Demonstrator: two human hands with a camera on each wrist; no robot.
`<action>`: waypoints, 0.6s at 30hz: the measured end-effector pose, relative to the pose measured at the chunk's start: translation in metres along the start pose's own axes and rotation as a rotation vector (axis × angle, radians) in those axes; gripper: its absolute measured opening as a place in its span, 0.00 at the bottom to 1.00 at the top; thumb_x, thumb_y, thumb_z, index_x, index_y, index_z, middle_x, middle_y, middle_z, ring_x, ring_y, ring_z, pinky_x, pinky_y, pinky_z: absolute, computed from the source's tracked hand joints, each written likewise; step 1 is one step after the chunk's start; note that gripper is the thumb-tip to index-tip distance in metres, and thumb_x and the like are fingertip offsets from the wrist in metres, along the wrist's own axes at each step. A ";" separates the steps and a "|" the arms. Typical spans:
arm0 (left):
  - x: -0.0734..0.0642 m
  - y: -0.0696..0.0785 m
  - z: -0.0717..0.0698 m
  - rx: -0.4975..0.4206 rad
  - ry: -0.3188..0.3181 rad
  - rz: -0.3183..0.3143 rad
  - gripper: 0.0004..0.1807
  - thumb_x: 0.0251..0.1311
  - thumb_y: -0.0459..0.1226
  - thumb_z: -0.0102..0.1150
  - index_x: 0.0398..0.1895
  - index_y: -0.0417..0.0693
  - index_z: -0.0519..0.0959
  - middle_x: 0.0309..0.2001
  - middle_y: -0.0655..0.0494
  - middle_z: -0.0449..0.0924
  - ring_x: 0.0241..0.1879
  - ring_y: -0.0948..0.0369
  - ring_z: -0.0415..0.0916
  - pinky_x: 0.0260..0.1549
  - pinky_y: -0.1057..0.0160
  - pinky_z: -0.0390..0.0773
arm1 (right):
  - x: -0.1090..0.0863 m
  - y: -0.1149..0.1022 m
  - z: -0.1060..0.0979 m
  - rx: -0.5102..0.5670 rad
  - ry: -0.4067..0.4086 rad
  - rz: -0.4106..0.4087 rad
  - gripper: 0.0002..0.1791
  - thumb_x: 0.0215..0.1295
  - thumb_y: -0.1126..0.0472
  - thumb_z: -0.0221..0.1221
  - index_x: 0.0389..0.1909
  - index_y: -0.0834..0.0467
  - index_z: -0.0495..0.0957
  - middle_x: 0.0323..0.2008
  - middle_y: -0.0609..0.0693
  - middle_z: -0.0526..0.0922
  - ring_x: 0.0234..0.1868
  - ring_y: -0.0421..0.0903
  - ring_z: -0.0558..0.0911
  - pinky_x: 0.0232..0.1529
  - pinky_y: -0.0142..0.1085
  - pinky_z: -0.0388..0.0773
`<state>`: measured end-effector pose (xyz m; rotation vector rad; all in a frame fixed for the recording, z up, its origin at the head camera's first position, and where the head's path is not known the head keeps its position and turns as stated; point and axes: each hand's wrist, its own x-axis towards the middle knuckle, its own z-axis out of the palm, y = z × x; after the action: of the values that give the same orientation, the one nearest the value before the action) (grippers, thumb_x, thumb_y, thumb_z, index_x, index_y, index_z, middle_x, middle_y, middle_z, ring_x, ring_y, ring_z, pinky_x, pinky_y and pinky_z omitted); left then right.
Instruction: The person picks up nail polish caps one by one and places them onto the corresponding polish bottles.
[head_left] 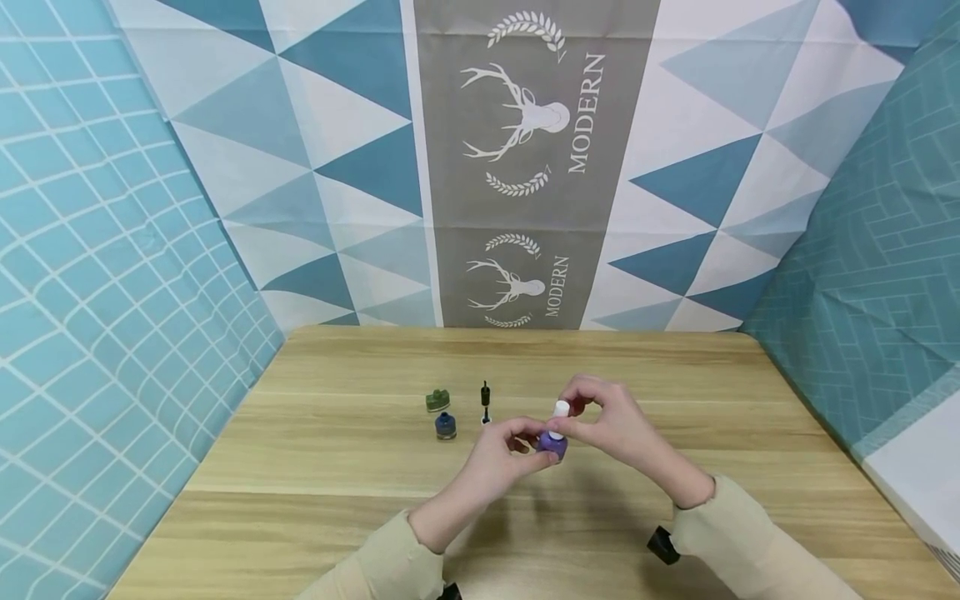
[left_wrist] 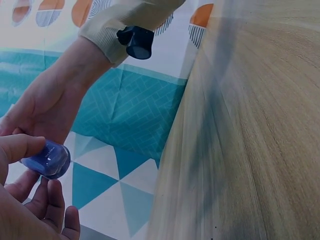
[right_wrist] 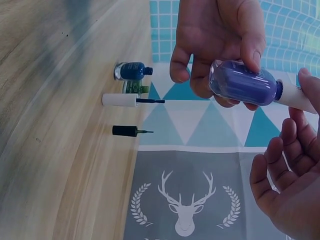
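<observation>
My two hands hold a small purple nail polish bottle [head_left: 553,445] [right_wrist: 244,82] [left_wrist: 47,159] just above the wooden table [head_left: 322,508]. My left hand [head_left: 536,446] grips the glass body between thumb and fingers. On the bottle's neck sits a white cap [head_left: 561,409] [right_wrist: 298,97], which my right hand [head_left: 572,417] pinches. To the left on the table stand a dark blue bottle [head_left: 446,425] [right_wrist: 131,71] and a green bottle [head_left: 437,401] [right_wrist: 134,88], both without caps. Beside them stand a black brush cap [head_left: 485,393] [right_wrist: 126,131] and a white brush cap [right_wrist: 120,100], brushes pointing up.
Patterned blue, white and grey cloth [head_left: 525,167] walls the table at the back and on both sides. A black mount [head_left: 663,546] [left_wrist: 136,41] sits at my right wrist. Bare wood lies to the front and right.
</observation>
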<state>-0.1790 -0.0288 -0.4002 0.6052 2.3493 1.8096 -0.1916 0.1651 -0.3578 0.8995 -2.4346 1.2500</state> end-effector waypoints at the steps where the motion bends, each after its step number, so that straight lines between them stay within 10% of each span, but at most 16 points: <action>1: 0.000 0.000 0.000 -0.001 -0.001 0.002 0.14 0.50 0.38 0.69 0.41 0.49 0.83 0.36 0.58 0.83 0.38 0.63 0.74 0.40 0.63 0.73 | 0.000 0.000 0.000 -0.001 -0.001 -0.001 0.09 0.51 0.58 0.70 0.28 0.46 0.77 0.29 0.38 0.78 0.31 0.38 0.76 0.36 0.36 0.76; 18: -0.001 0.000 -0.001 -0.035 -0.001 0.024 0.13 0.50 0.38 0.69 0.41 0.49 0.82 0.37 0.58 0.83 0.38 0.64 0.75 0.40 0.64 0.74 | 0.000 0.003 0.004 0.034 -0.021 0.002 0.11 0.55 0.61 0.67 0.40 0.50 0.80 0.33 0.42 0.80 0.33 0.39 0.75 0.36 0.34 0.75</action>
<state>-0.1783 -0.0302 -0.4006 0.6320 2.3146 1.8555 -0.1928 0.1633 -0.3619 0.9239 -2.4375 1.2931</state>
